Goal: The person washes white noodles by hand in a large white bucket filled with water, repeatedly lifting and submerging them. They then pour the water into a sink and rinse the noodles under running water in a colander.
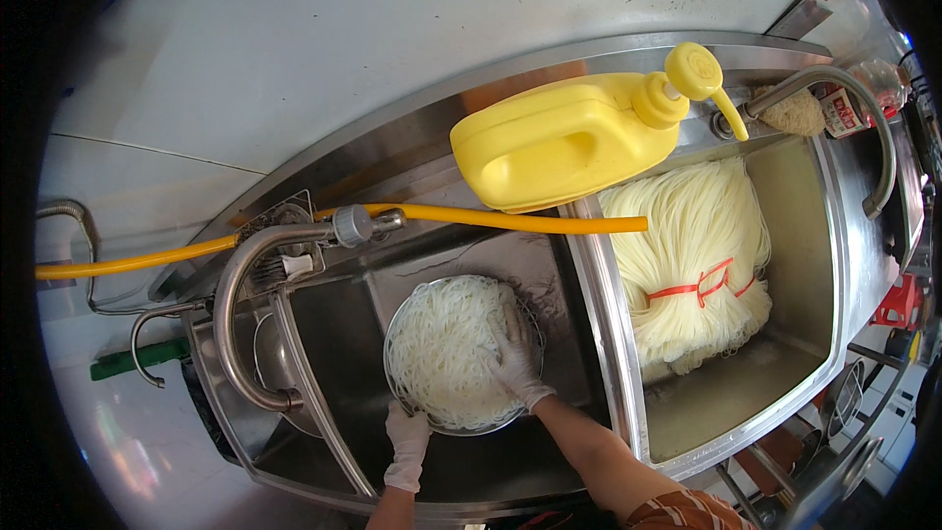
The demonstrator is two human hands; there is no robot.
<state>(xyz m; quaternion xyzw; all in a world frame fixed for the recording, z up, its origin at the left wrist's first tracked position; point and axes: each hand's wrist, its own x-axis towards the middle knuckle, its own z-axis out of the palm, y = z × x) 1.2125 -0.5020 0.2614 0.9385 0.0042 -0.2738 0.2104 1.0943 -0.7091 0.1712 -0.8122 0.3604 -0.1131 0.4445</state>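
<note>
White rice noodles [452, 353] fill a round metal vessel [475, 432] in the middle sink basin [581, 353]. Whether the vessel is a bowl or a strainer is hard to tell. My left hand [407, 442], in a thin pale glove, grips its near-left rim; the fingertips are partly hidden. Gloved as well, my right hand [517, 364] rests on the right side of the noodles with its fingers spread, some fingertips blending into them. In the right basin [736, 405], a large bundle of long pale noodles [692, 235], tied with red string [688, 288], lies in cloudy liquid.
A yellow pump bottle [559, 140] lies across the sink's back ledge. An orange hose [508, 219] crosses the middle basin to the divider. A curved faucet [232, 309] arches over the left basin, which holds a metal bowl [271, 353]. Another faucet [887, 132] stands at right.
</note>
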